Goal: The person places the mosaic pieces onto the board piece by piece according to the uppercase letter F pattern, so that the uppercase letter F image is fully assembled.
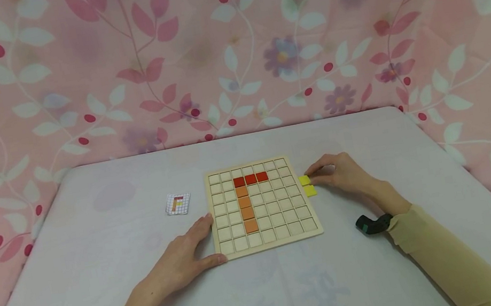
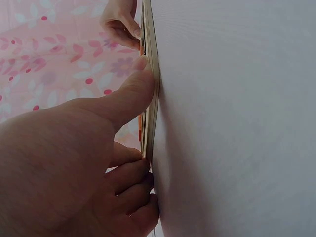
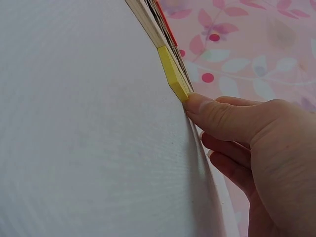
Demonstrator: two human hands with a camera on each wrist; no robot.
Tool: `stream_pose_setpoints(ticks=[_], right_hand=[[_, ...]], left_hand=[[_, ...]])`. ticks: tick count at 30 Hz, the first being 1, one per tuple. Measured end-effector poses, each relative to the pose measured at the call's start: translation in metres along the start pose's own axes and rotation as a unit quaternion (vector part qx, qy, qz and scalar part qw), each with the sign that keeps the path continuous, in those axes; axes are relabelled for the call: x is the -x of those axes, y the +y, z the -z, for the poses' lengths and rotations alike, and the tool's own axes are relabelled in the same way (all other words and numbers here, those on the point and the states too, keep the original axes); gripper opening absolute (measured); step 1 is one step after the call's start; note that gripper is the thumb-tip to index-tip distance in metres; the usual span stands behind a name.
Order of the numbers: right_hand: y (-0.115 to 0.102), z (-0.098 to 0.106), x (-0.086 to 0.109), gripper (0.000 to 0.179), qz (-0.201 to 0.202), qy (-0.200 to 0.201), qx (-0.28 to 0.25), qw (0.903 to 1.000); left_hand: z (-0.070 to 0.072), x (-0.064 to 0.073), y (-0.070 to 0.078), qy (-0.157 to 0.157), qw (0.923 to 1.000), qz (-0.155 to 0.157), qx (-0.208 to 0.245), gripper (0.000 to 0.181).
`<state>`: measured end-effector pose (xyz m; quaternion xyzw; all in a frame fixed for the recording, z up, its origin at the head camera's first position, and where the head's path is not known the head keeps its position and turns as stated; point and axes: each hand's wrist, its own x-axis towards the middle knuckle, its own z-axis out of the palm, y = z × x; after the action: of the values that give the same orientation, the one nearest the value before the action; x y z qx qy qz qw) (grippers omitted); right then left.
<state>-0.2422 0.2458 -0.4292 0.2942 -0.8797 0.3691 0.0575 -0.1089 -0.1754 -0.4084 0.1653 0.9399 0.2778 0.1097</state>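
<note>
A square wooden grid board [image 1: 284, 236] lies flat on the table. Three red tiles [image 1: 250, 179] form a row in it, and a column of several orange tiles [image 1: 246, 201] runs down from their left end. My left hand [image 1: 178, 261] rests against the board's left side, thumb at the near corner and fingertips farther up the edge. Just past the right edge, my right hand [image 1: 342, 175] pinches a yellow tile [image 1: 304, 180] between thumb and index finger. Another yellow tile [image 1: 311, 191] lies on the nearer side of it. In the right wrist view, the thumb touches the yellow tile's end [image 3: 173, 74].
A small card [image 1: 178, 204] with a printed coloured grid pattern lies left of the board. White cloth covers the table [image 1: 287, 286]. Behind it hangs a pink floral curtain [image 1: 210, 61]. Dark devices are strapped at both wrists.
</note>
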Motion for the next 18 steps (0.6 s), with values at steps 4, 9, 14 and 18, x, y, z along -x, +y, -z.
stream_pose_setpoints(ticks=[4,9,14,18], right_hand=[[0.0013,-0.0010,0.0002,0.024,0.010,0.003,0.005,0.9999],[0.0019,-0.0017,0.0001,0.024,0.013,0.005,0.006,0.9999],[0.0014,-0.0012,0.0003,0.023,0.024,0.009,0.011,0.9996],[0.0015,-0.0005,0.0007,0.023,0.023,0.007,0.016,0.9996]], left_hand=[[0.0005,0.0002,0.0003,0.000,1.0000,-0.001,-0.002,0.100],[0.0009,0.0002,0.0008,-0.001,1.0000,0.002,0.000,0.100],[0.0011,0.0003,0.0009,-0.002,1.0000,0.005,0.000,0.099],[0.0008,0.0000,0.0008,-0.002,1.0000,0.005,0.000,0.099]])
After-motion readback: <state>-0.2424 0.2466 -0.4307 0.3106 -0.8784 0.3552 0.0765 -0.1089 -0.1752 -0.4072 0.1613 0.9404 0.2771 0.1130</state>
